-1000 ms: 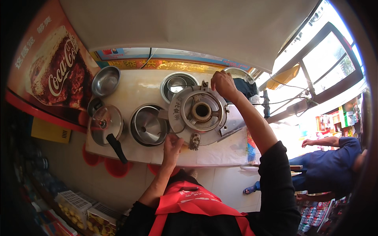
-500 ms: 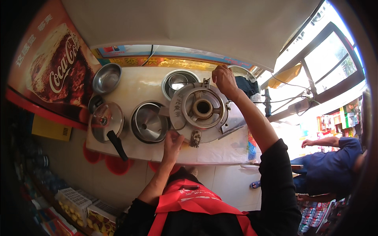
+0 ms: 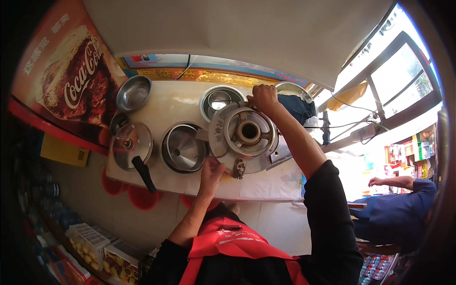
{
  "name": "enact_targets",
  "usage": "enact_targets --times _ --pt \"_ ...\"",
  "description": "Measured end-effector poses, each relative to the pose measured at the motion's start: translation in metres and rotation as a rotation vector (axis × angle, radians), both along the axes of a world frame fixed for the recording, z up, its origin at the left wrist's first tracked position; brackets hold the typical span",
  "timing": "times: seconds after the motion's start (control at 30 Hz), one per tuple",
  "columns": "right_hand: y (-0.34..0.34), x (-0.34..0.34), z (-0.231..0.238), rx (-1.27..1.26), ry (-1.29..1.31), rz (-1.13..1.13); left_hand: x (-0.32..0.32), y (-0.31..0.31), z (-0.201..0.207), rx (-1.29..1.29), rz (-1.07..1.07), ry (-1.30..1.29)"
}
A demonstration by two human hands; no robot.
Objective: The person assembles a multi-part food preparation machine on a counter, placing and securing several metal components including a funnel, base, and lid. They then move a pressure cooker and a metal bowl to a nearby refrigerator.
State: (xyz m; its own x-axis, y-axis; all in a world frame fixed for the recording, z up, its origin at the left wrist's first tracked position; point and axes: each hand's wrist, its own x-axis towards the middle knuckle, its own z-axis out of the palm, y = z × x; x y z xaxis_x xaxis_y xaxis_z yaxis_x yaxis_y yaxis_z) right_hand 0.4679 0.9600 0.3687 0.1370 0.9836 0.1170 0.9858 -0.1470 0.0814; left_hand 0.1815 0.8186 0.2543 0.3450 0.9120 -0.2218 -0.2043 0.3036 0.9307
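Nearest, as I watch from my remote post, the left hand (image 3: 211, 176) sits at the near left edge of a round metal machine (image 3: 219, 136), its fingers drawn narrow; whether they pinch anything I cannot tell. The machine lies toward the right of the table (image 3: 180, 102); the right hand (image 3: 262, 97) is curled at its far rim, and what it grips, if anything, is hidden from me. For sound handling, I judge that the left should brace the near edge while the right applies small, even force, fingers clear of the central opening.

Materials, near to far: a knobby, mottled fitting (image 3: 239, 168) juts from the machine's near side; the body is dull grey metal, with a spoked ring (image 3: 226, 130) around a brass-coloured collar (image 3: 250, 142). To its left, a pot (image 3: 165, 154) contains a smooth, funnel-shaped steel piece (image 3: 183, 159); beside the pot is a round, glossy lid (image 3: 124, 154). Farther off are a deep silvery basin (image 3: 206, 111), a polished bowl (image 3: 134, 92) and soft, dark cloth (image 3: 299, 108).
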Motion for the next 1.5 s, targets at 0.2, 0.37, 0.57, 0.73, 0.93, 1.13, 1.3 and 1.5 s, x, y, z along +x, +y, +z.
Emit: enact_targets --times 0.2,0.37,0.57,0.73,0.93,1.13,1.3,1.5 --pt "0.005 -0.001 0.025 -0.268 -0.147 0.037 0.001 -0.001 0.004 -0.011 0.002 -0.008" --pt "0.003 0.002 0.017 -0.255 -0.104 0.052 0.001 -0.001 0.001 -0.008 -0.005 0.002" --pt "0.004 0.019 -0.016 -0.166 0.202 -0.063 0.000 0.000 -0.003 -0.032 -0.021 -0.012" --pt "-0.015 0.035 -0.006 -0.040 0.200 0.076 -0.002 0.002 0.000 -0.057 -0.058 0.016" --pt "-0.006 0.051 0.022 0.081 -0.125 0.747 -0.005 0.003 0.003 -0.045 -0.089 0.012" --pt "0.006 0.051 0.017 -0.046 -0.355 0.889 -0.005 0.004 0.004 -0.029 -0.085 0.009" --pt "-0.007 0.029 0.006 -0.118 -0.206 0.422 -0.005 0.003 0.005 -0.046 -0.081 0.005" --pt "-0.006 0.009 0.018 -0.282 -0.463 0.421 -0.006 0.004 0.002 -0.035 -0.083 -0.005"
